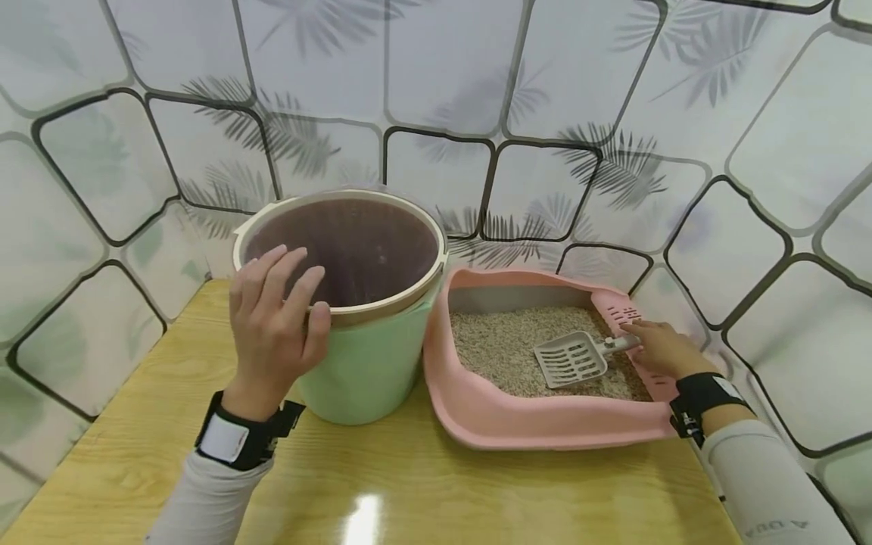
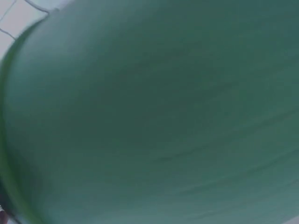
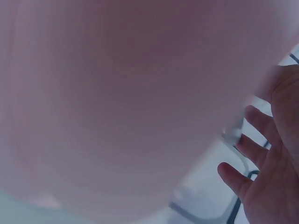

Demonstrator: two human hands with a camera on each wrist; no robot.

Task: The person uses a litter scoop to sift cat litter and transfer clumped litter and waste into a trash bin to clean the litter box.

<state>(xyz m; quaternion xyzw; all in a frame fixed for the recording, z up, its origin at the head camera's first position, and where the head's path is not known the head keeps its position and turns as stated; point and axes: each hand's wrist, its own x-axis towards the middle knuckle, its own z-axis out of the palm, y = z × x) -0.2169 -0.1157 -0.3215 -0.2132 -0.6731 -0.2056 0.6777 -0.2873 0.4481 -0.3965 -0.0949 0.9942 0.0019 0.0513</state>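
Observation:
A mint-green bin point(image 1: 364, 371) with a cream rim and a dark inside stands left of centre in the head view. My left hand point(image 1: 275, 310) is raised at its near left rim, fingers spread and loosely bent, holding nothing. In the left wrist view the bin's green wall point(image 2: 154, 112) fills almost everything. To the right, a grey slotted litter scoop point(image 1: 572, 359) lies over the litter, handle towards the right wall. My right hand point(image 1: 668, 348) is at the handle's end, its fingers spread apart in the right wrist view, with a grey tip near them.
A pink litter box point(image 1: 504, 416) holding grainy beige litter point(image 1: 500, 341) sits right beside the bin. Both stand on a yellow wood-grain table point(image 1: 327, 492). Patterned wall covering point(image 1: 443, 68) rises behind and at both sides, near the box's right end.

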